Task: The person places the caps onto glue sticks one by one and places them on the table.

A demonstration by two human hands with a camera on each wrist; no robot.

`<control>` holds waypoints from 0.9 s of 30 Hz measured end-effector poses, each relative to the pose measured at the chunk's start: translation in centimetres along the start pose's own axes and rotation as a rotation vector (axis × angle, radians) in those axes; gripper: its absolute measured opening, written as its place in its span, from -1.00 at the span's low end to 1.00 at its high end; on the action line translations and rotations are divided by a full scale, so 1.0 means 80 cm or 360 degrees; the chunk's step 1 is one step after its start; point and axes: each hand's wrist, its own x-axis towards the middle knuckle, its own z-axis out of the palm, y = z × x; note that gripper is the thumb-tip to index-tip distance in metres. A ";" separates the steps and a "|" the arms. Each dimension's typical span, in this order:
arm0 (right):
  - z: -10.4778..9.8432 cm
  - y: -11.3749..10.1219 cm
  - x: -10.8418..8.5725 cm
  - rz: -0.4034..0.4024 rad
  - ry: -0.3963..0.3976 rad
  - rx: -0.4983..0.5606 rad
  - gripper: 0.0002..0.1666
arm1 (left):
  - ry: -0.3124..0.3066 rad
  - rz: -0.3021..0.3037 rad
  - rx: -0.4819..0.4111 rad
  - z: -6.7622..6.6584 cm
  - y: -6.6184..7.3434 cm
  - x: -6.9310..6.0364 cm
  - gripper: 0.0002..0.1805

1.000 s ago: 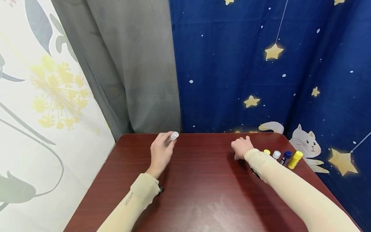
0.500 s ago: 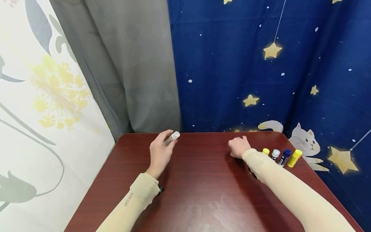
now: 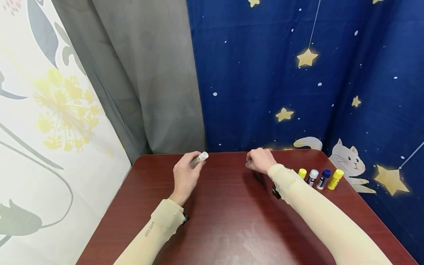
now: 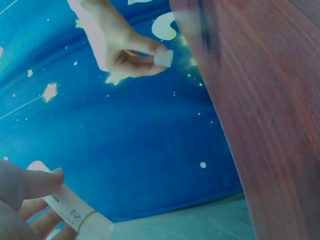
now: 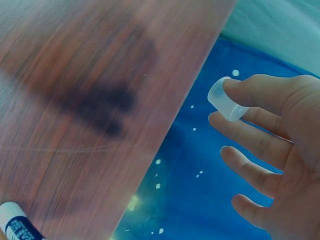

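My left hand (image 3: 186, 176) holds a white glue stick (image 3: 200, 159) above the far left part of the table, tilted up to the right. In the left wrist view, small print and a groove show on the stick's white body (image 4: 67, 202), between thumb and fingers. My right hand (image 3: 261, 161) is above the far middle-right of the table. Between its thumb and index finger it pinches a short translucent white cap (image 5: 225, 100); the other fingers are spread loosely. The cap's open end faces away from the palm. The hands are apart.
On the reddish-brown table (image 3: 225, 213), a row stands at right: a yellow glue stick (image 3: 301, 173), a white-capped dark one (image 3: 312, 177), a blue one (image 3: 324, 179) and another yellow one (image 3: 336, 179). Beyond the table hang grey (image 3: 165, 73) and blue starry curtains (image 3: 251, 92).
My right hand has moved left and up, away from the row of glue sticks, carrying the cap. My left hand has stayed nearly in place with the glue stick.
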 end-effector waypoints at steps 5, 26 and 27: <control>-0.005 -0.005 0.002 -0.0004 0.0041 0.0055 -0.92 | -0.0018 0.0018 -0.0007 0.005 0.001 0.000 -0.66; -0.026 -0.047 0.009 -0.0046 0.0162 0.0223 -0.84 | -0.0094 0.0048 0.0007 0.030 -0.013 0.000 -0.65; -0.027 -0.049 0.009 -0.0040 0.0160 0.0232 -0.85 | -0.0105 0.0041 0.0013 0.030 -0.013 -0.001 -0.66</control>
